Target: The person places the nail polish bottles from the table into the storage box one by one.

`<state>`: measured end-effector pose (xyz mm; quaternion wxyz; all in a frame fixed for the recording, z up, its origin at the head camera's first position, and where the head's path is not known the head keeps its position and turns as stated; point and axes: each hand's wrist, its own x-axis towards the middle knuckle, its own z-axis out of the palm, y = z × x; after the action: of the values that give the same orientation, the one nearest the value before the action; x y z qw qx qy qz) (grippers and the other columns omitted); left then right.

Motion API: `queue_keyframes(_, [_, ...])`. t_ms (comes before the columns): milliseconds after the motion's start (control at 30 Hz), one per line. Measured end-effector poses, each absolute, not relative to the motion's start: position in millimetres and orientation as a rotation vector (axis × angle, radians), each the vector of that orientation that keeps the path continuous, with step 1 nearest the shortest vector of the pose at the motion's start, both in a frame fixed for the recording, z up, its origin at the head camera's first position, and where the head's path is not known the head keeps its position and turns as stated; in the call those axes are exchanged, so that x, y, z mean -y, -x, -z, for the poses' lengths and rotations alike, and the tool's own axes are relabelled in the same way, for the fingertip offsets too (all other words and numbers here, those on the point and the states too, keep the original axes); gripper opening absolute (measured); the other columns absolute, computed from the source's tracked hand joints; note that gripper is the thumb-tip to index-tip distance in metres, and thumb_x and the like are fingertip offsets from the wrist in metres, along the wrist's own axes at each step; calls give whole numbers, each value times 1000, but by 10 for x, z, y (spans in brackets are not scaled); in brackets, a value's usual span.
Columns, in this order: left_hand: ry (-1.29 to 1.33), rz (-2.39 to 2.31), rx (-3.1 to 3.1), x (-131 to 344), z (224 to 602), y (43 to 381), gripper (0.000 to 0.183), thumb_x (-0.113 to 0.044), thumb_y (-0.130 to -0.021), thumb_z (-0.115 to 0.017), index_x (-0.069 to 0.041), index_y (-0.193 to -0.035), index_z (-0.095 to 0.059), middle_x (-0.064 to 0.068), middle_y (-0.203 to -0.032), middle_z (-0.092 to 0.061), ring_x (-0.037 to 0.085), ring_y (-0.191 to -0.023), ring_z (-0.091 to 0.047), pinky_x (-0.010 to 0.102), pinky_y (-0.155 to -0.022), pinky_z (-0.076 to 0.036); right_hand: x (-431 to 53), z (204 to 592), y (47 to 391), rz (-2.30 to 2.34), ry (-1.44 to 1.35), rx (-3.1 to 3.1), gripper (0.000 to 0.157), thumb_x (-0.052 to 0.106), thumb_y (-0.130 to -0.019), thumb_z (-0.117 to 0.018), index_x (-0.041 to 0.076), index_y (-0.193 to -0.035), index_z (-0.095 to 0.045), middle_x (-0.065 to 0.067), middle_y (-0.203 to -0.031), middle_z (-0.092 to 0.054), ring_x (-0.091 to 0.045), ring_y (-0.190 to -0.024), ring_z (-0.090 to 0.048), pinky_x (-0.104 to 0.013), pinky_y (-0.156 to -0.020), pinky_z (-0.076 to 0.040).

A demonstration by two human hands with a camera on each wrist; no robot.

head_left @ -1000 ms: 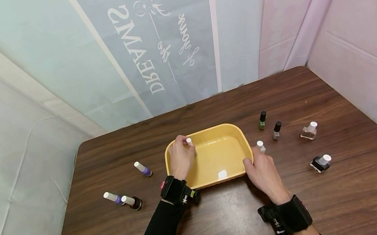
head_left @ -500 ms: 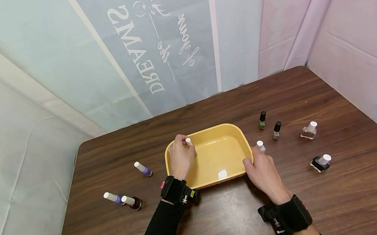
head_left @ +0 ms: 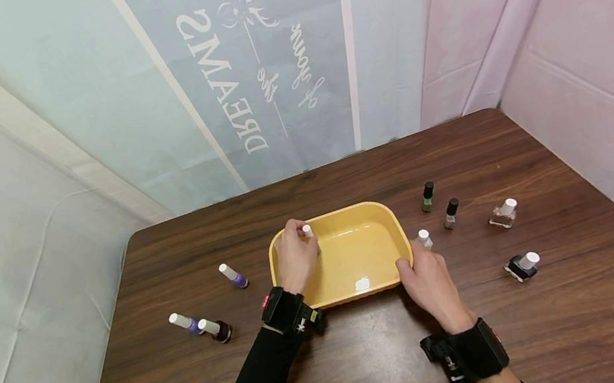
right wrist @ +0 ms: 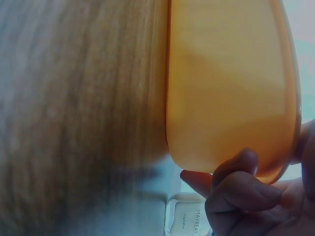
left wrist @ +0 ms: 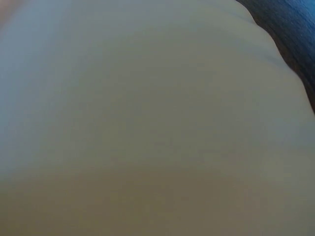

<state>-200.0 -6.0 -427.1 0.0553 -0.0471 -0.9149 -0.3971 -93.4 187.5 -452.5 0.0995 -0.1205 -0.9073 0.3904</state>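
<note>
The yellow tray (head_left: 353, 254) sits mid-table in the head view. Reaching over its left end, my left hand (head_left: 294, 257) pinches a white-capped nail polish bottle (head_left: 307, 230) upright inside the tray; the fingers hide most of its body. At the opposite end, my right hand (head_left: 432, 279) grips the tray's corner, thumb at the near side. In the right wrist view, curled fingers (right wrist: 246, 189) press against the tray's outer wall (right wrist: 226, 88). Just beyond that hand stands a clear nail polish bottle (head_left: 424, 238) with a white cap. A blurred pale surface fills most of the left wrist view.
Left of the tray stand two purple polish bottles (head_left: 234, 275) and a dark one (head_left: 216, 330). To the right are a green bottle (head_left: 427, 197), a grey one (head_left: 451, 213), a pinkish one (head_left: 504, 214) and a black one (head_left: 522, 266). Fabric curtains (head_left: 288, 74) border the table's far edge.
</note>
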Motion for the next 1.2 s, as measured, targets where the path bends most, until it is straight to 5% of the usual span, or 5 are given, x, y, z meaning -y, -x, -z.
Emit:
queue_keyframes(1033, [165, 1217, 2740, 96, 4253, 2003, 32, -6, -84, -60, -3, -115, -57, 14, -107, -64, 21, -86, -58, 35, -73, -49, -1861, 4505, 917, -1177, 350, 2705, 17, 12, -90, -43, 1, -98, -53, -9, -72, -50, -22, -59, -44, -32, -56, -36])
queue_keyframes(1200, [270, 1214, 2693, 124, 4206, 1972, 34, -6, -85, -59, -2, -119, -56, 14, -111, -61, 16, -68, -56, 32, -62, -46, -1859, 4509, 917, -1161, 361, 2708, 19, 12, -90, -44, -1, -100, -54, -9, -73, -52, -22, -61, -46, -33, -57, -37])
